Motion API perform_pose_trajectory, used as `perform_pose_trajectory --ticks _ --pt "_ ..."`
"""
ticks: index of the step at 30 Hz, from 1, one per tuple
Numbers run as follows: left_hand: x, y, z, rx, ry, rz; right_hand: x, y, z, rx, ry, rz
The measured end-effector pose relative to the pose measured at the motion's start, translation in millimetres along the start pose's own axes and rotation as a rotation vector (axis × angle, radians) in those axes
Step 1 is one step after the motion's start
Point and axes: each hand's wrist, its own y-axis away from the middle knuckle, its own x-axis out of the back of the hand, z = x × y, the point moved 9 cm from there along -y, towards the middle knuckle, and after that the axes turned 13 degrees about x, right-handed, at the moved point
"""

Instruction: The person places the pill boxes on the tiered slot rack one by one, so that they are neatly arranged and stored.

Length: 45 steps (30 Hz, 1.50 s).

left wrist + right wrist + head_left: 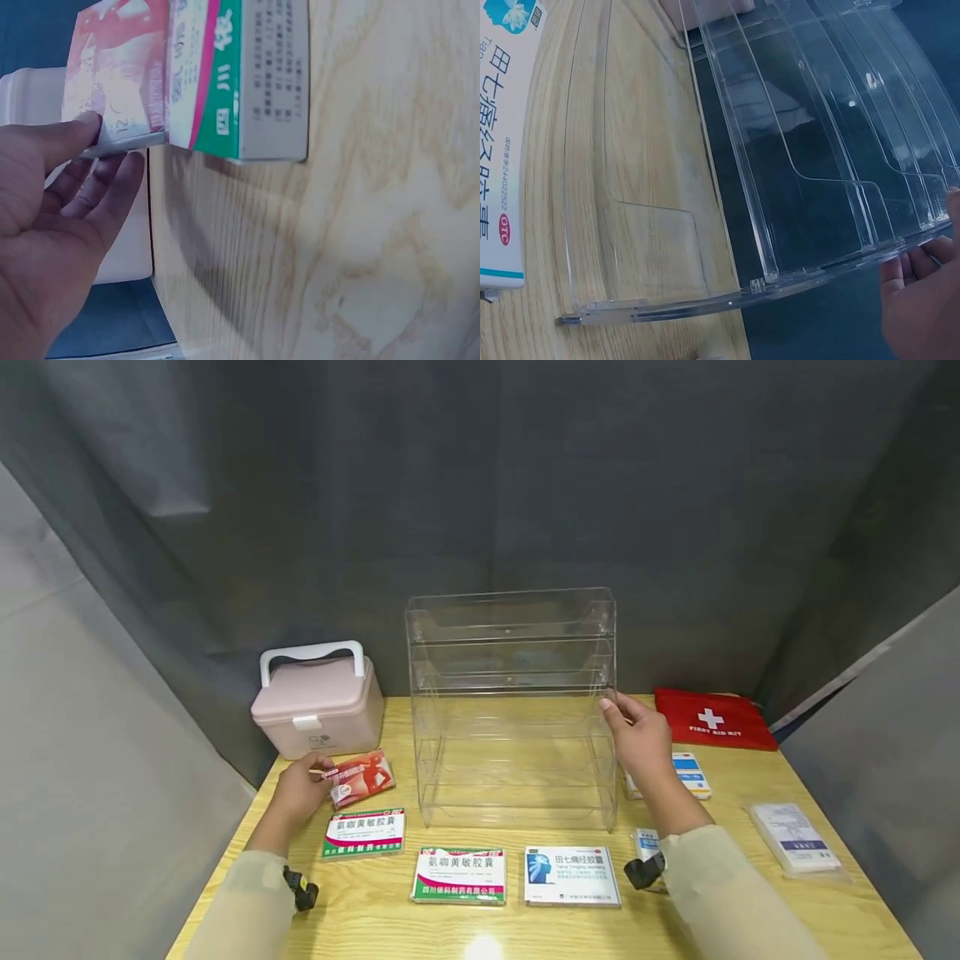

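My left hand [300, 789] pinches the near left end of a red medicine box [363, 779], thumb on top and fingers beneath. In the left wrist view, that box overlaps a green-and-white capsule box [274, 82]. At centre stands a clear plastic tiered rack [510, 817], its shelves bare. My right hand [645, 735] grips the rack's right side edge between thumb and fingers, about halfway up. Nearer me lie a second green-and-white capsule box [459, 877] and a white-and-blue capsule box [572, 877].
A pink lidded case [315, 710] with a white handle stands at the back left. Back right lies a red first aid pouch [712, 718]. Small boxes [692, 775] sit beside and partly behind my right arm; a white packet [795, 839] is farther right. Dark curtain [487, 485] hangs behind.
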Motion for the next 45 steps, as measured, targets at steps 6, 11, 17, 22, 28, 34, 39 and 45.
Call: perform_pose_trajectory --ticks 6,11,17,22,28,34,39,45 --pt "16.7 11.9 3.1 -0.009 0.139 0.032 0 2.3 2 -0.021 -0.028 0.007" --pt "40.8 40.2 17.8 -0.022 0.448 0.006 -1 3.7 2 -0.022 -0.026 0.004" --pt "64.1 65.9 67.5 -0.126 0.705 0.015 3 3.0 4 -0.017 -0.027 0.032" --pt "78.1 83.4 127.9 -0.208 0.818 0.068 4 2.3 4 0.0 -0.017 0.042" --pt "84.2 99.5 218.3 -0.442 0.805 0.116 4 4.8 4 -0.012 -0.029 0.045" --pt "69.5 99.8 302.7 -0.572 0.676 0.119 4 7.9 4 -0.024 -0.031 0.039" --pt "57.1 88.6 353.3 -0.564 0.625 0.125 0 7.3 2 -0.009 -0.025 0.033" --pt "45.3 76.1 391.5 -0.576 0.543 0.194 -5 5.6 3 -0.026 -0.04 0.036"
